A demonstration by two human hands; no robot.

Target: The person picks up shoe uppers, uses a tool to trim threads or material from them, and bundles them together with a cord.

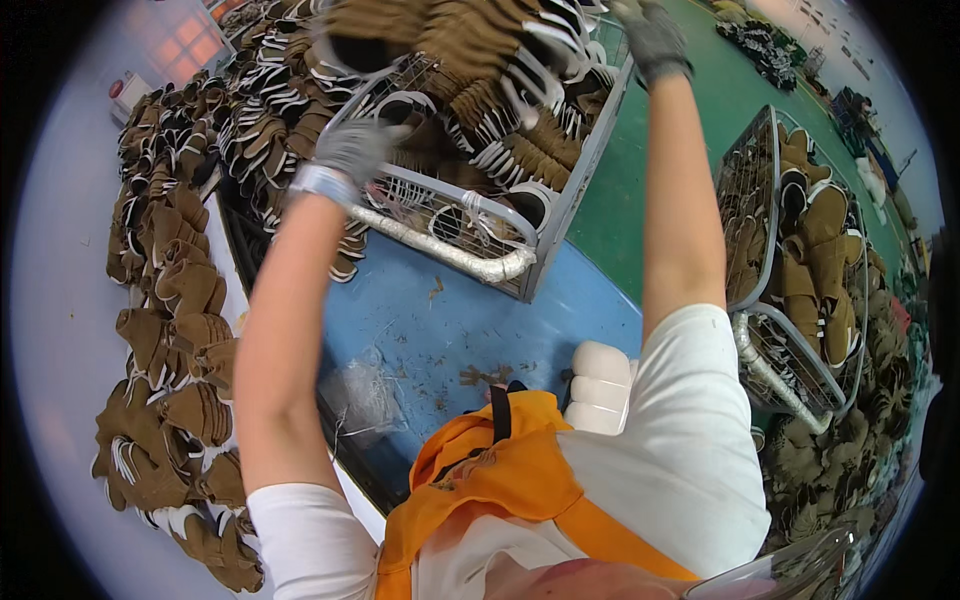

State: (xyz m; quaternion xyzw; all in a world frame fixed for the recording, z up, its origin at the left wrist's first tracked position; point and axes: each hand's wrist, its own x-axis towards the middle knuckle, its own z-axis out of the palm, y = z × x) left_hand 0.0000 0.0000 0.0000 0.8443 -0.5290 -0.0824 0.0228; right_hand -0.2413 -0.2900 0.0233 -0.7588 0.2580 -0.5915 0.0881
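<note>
Overhead, both gloved hands reach up to a wire basket [470,215] heaped with brown slippers [470,60] that have white soles. The left hand [355,150] sits at the basket's near rim, its grey-gloved fingers [385,135] curled against the wire bar; whether they truly clamp it I cannot tell. The right hand [650,40] rises at the basket's far corner beside the slipper heap (its fingertips run out of the top of the picture, so its grip is not readable). The basket rests on a blue counter [450,320] strewn with brown scraps. A second wire basket [790,290] of the same slippers stands to the right, and more slippers [170,300] lie heaped on the left.
</note>
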